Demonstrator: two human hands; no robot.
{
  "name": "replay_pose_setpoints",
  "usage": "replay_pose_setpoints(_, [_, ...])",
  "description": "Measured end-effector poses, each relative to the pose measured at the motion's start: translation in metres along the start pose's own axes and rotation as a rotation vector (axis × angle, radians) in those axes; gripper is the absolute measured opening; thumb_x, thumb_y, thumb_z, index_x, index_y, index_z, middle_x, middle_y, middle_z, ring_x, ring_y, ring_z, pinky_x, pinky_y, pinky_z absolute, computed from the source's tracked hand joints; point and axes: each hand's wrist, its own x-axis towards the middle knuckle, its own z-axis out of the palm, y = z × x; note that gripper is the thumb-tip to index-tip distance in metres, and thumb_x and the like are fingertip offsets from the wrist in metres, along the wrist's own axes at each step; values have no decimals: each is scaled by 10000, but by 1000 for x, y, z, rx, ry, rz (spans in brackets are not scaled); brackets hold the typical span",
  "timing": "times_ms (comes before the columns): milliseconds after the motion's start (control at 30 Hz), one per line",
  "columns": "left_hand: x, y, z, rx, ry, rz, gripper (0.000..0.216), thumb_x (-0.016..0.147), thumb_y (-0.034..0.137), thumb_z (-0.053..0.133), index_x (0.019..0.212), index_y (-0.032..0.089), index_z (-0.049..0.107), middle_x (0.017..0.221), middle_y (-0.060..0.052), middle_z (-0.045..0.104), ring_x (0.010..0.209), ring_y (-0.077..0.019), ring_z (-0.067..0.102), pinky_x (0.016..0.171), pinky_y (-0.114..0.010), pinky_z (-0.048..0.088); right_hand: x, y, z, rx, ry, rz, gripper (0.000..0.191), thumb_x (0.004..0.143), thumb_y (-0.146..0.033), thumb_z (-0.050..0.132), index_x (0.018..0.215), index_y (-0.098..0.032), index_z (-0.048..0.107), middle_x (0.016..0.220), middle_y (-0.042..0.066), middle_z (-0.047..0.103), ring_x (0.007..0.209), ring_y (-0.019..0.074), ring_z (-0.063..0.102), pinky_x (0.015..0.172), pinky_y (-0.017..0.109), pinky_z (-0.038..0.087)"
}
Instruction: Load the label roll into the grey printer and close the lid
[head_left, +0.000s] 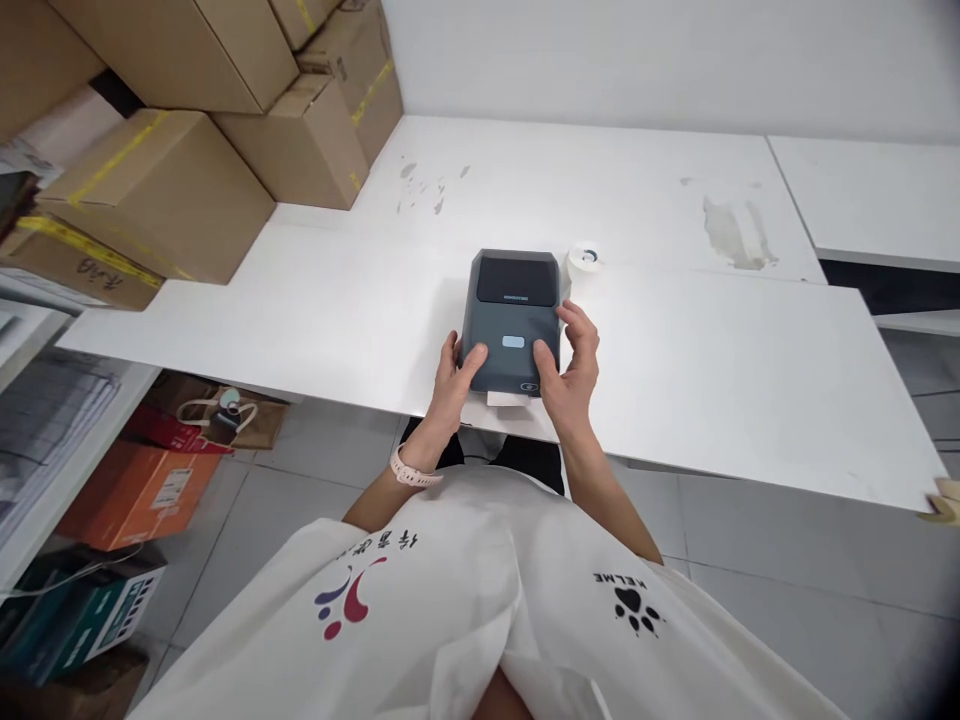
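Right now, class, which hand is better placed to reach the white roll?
Probably the right hand: it touches the device on the side where the white roll sits. The left hand is at the opposite edge, farther away.

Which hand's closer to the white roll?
Right. The right hand is just below the white roll in view; the left hand is farther, across the grey device.

Dark grey label printer in my grasp, centre of the frame.
I have it top face up, its cover looking closed: a glossy black window with small pale lettering fills the upper part, a pale rectangular button sits below, and a white paper strip pokes from the lower edge.
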Motion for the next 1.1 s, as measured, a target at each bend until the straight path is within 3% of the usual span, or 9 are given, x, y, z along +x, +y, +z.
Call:
replay_pose_setpoints(167, [9,-3,0,49,-35,124,953,906,566,660,1641,228,158,1648,-149,415,1492,-280,467,1200,-384,444,-6,4,4,105,-36,199,530,1008,-437,545,1510,-348,396,1604,69,446,1509,241,432,1242,490,406])
replay_pose_setpoints(333, [-3,-14,-10,165,-5,219,749,918,626,609,1547,299,365,1598,-107,476,1452,-275,492,1128,-377,476,-5,4,1,100,-25,172,527,985,-464,566,1488,-362,449,1602,61,452,1536,272,380,1254,556,346])
replay_pose_setpoints(400, [-18,-25,-15,212,110,262,638,902,633,630,1421,284,507,1439,-100,600,1280,-235,597,1018,-344,511,-4,4,0,100,-19,149,481,973,-465,591,1438,-371,506,1601,50,457,1538,277,373,1246,571,341])
replay_pose_setpoints(467, [-32,-37,-17,229,228,258,464,897,651,618,1067,221,665,1007,-52,701,899,-163,641,801,-292,515,-3,3,0,96,-10,125,411,971,-447,606,1368,-353,563,1583,56,482,1508,273,415,1219,563,377])
replay_pose_setpoints(633, [-38,-44,-4,82,-220,-8,516,856,653,634,688,166,676,584,13,586,463,-73,446,489,-256,321,-1,1,4,-4,22,-1,242,1016,-344,528,1232,-298,626,1500,84,563,1430,259,494,1180,540,412])
replay_pose_setpoints(800, [-29,-31,6,50,-280,-60,437,787,580,724,696,153,720,518,28,585,390,-48,400,437,-237,273,-4,8,12,-294,10,-246,391,1044,-183,320,1077,-277,697,1443,59,627,1488,266,419,1159,527,406])
replay_pose_setpoints(900, [-33,-32,-2,62,-309,-26,431,829,565,685,683,160,720,528,20,601,399,-57,438,441,-236,300,-9,10,9,-458,27,-393,279,1042,-279,438,1132,-273,702,1449,55,646,1493,299,421,1187,541,349])
replay_pose_setpoints(1000, [-37,-35,-13,60,-233,69,460,892,556,612,643,177,689,515,25,565,423,-70,447,458,-240,330,-9,8,1,-606,-18,-488,274,1013,-441,555,1203,-294,686,1504,37,619,1523,327,388,1250,563,208])
replay_pose_setpoints(1100, [-34,-33,-23,55,38,263,449,934,493,575,601,196,621,516,37,495,471,-81,430,490,-240,353,0,6,-5,-665,-144,-538,304,1015,-514,545,1196,-310,679,1539,5,593,1559,321,344,1281,559,95])
